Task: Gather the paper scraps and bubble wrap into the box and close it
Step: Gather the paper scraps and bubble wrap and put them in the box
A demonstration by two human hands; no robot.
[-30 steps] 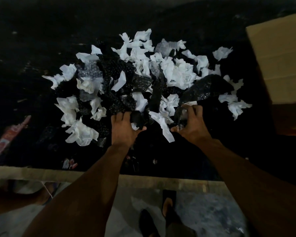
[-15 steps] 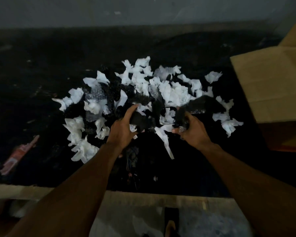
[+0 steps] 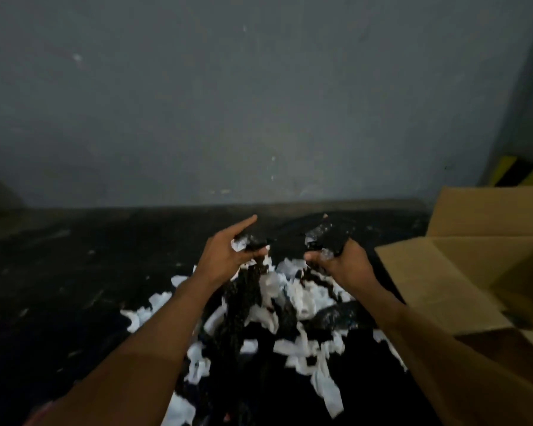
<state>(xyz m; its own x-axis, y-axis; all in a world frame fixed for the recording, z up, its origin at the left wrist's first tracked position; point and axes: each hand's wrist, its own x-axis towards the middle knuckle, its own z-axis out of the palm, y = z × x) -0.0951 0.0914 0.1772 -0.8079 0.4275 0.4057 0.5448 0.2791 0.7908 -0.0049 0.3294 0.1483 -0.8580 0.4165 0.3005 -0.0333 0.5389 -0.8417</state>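
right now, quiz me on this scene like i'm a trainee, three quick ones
1. Short answer: on which side of the person does the cardboard box stand?
2. True or false: the box's flaps are folded shut.
3. Pick one: the left hand and the right hand each grip
A) black bubble wrap
B) a roll of tape
C) nothing

Key: 1 the right; 2 false, the flaps stand open; 3 A, while most white paper scraps lie on the dark surface below the hands.
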